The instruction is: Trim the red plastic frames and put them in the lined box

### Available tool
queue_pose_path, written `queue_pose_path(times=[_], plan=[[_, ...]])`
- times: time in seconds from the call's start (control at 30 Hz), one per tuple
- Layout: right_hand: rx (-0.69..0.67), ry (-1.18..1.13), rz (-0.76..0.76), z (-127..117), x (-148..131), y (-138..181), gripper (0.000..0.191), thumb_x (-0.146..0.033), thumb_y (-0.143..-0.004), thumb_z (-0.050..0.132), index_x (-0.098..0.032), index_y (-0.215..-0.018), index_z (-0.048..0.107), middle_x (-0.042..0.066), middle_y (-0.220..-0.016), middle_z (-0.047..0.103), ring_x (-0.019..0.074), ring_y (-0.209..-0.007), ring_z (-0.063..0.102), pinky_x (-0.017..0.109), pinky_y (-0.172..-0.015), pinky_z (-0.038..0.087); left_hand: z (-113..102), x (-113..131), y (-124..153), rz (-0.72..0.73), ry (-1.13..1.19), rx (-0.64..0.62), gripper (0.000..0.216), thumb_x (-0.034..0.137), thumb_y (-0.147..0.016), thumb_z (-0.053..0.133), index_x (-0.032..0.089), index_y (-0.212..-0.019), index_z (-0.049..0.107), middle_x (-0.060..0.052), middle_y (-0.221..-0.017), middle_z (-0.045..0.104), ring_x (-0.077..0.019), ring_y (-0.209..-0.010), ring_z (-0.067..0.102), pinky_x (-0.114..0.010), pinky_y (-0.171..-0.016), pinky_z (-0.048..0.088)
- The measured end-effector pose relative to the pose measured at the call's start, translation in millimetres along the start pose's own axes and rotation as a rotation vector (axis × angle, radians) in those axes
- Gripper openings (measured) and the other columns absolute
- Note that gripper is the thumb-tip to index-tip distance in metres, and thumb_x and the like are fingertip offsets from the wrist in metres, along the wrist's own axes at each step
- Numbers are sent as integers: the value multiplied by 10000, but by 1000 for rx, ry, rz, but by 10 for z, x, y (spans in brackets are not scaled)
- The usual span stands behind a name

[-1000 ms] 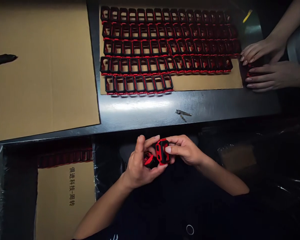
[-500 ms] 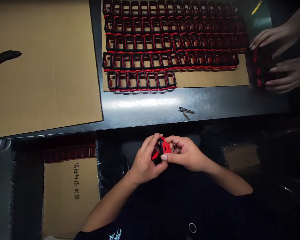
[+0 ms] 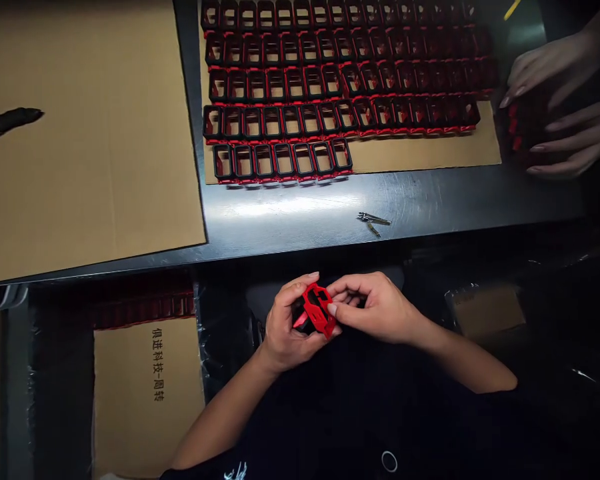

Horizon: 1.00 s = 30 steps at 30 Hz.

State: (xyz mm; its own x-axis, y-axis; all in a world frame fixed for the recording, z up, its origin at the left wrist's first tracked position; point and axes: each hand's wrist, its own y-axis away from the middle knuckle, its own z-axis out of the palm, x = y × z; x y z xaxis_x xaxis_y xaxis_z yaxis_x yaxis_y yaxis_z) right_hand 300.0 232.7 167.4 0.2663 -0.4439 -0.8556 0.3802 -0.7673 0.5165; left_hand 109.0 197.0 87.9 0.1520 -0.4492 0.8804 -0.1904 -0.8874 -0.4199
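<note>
Low in front of my body, off the table's near edge, a red and black plastic frame [image 3: 320, 312] is held between both hands. My left hand [image 3: 291, 327] wraps around its left side, the thumb below and the fingers above. My right hand [image 3: 373, 305] pinches the frame's right edge between thumb and fingertips. The red side with its cut-out openings faces up toward me. Part of the black portion is hidden inside my left palm.
Rows of similar red and black frames [image 3: 285, 123] stand on a cardboard sheet [image 3: 420, 155] on the metal table [image 3: 280, 213]. Small metal nippers [image 3: 375, 220] lie near its edge. A cardboard sheet [image 3: 95, 147] covers the left. At right, a co-worker's hands [image 3: 575, 137] handle more red parts.
The frame has been turned in my hands, so its open red side now shows instead of a narrow side. The co-worker's hands have shifted slightly.
</note>
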Motion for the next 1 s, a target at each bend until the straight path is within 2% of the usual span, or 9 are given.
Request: queue_pose_path(times=[0.13,0.27,0.4,0.47,0.73,1.0], plan=[[-4,-12,-4,14,-36,-12,252,-162,-734,620,-178,-908,802,5,-719,772,137,-651,718,208,-613,543,-14,-2,-12,44,-64,9,869,347,-744,879,218,-1461,405,-170,-1284,644,-275,-1187,675,-432,-943,610],[-7,-34,4,21,2,-28,222,-201,-749,654,-166,-910,803,14,-726,780,146,-634,727,223,-624,565,-36,21,-32,100,-140,1,870,361,-748,874,196,-1465,410,-181,-1263,672,-273,-1152,701,-402,-907,635],[50,102,-61,41,21,-25,177,-255,-778,683,-153,-843,812,24,-716,776,138,-633,707,204,-594,526,-75,60,-62,246,-297,-31,855,316,-776,855,191,-1484,393,-171,-1236,713,-261,-1092,739,-361,-834,663],[31,160,-80,35,3,-6,188,-256,-801,670,-150,-840,821,21,-699,769,129,-623,686,195,-577,493,-92,81,-73,278,-334,-47,840,292,-795,839,181,-1491,382,-164,-1215,728,-253,-1081,747,-348,-827,666],[-93,178,-88,-76,-52,63,239,-220,-854,623,-169,-938,841,-28,-617,691,66,-535,510,171,-504,364,-103,110,-80,277,-302,-74,807,310,-825,814,174,-1493,382,-160,-1193,747,-256,-1088,748,-342,-837,667],[-56,191,-25,-13,-37,21,193,-216,-813,664,-142,-855,838,9,-701,756,115,-643,639,181,-563,422,-144,118,-43,302,-312,-131,783,231,-831,799,151,-1493,388,-193,-1248,724,-250,-1110,740,-330,-859,655]])
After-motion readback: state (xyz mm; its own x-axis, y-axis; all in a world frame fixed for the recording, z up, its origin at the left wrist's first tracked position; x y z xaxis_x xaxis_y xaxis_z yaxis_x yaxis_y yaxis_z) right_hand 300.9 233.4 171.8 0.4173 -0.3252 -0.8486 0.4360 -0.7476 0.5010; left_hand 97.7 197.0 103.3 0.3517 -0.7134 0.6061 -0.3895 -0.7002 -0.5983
